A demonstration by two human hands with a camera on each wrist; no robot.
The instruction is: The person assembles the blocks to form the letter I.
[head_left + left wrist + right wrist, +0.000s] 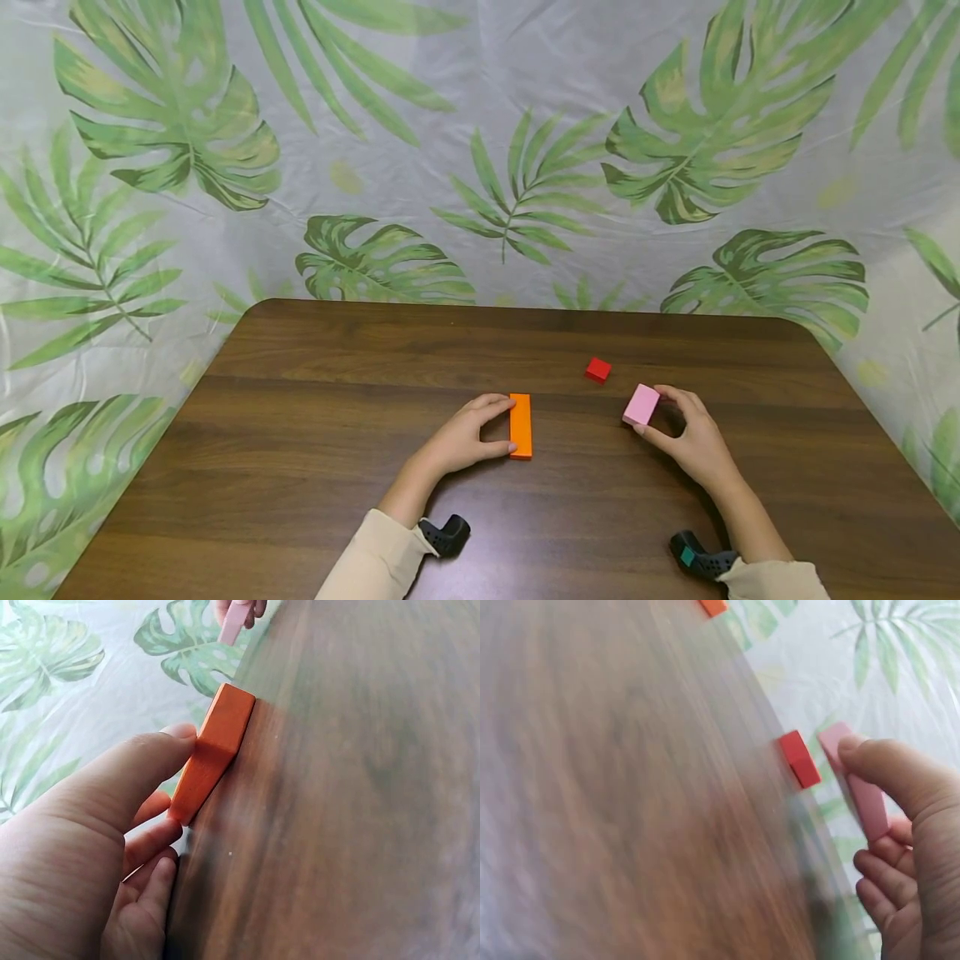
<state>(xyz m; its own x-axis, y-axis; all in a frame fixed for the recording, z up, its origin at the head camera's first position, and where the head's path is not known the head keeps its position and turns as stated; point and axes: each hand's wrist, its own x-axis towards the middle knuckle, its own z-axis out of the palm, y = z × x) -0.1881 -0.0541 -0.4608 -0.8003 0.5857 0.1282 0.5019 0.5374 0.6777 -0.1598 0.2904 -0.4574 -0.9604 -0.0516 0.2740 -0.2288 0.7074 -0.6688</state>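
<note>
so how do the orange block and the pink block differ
Shape: the orange block looks long and narrow from the head view, the pink block shorter and wider. Angle: there, the orange block runs nearly straight up the picture, while the pink block slants. Height: the orange block rests on the table; the pink block appears lifted off it. Both are plain and straight-edged, held by the left hand and right hand respectively.

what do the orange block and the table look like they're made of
The orange block is perhaps painted wood or plastic; its smooth, even colour leaves that open. The table seems wood or laminate: brown grain streaks, satin finish catching pale reflections.
</note>
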